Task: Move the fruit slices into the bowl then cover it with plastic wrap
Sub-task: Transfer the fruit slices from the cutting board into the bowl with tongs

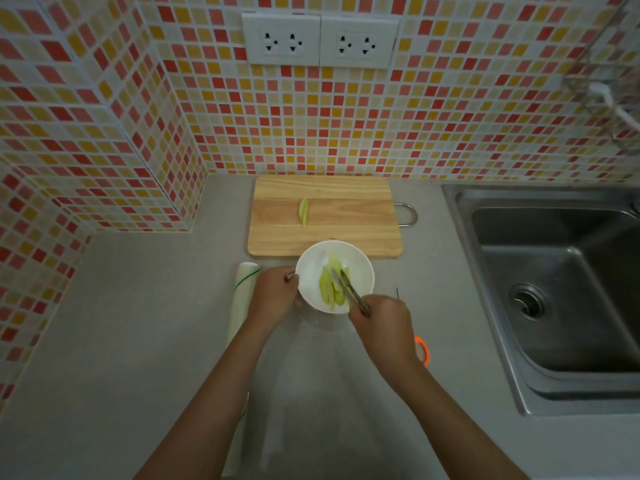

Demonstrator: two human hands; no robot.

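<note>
Now I steady the bowl (334,277) with my left hand (275,294) curled round its rim, while my right hand (382,322) grips tongs (349,289) over the slices inside. One slice (303,212) remains on the cutting board (325,216); next I must fetch it, then the plastic wrap roll (242,299).

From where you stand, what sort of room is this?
Most likely a home kitchen: a steel sink set into the counter, a tiled wall with sockets, and a cutting board holding a fruit slice.
</note>
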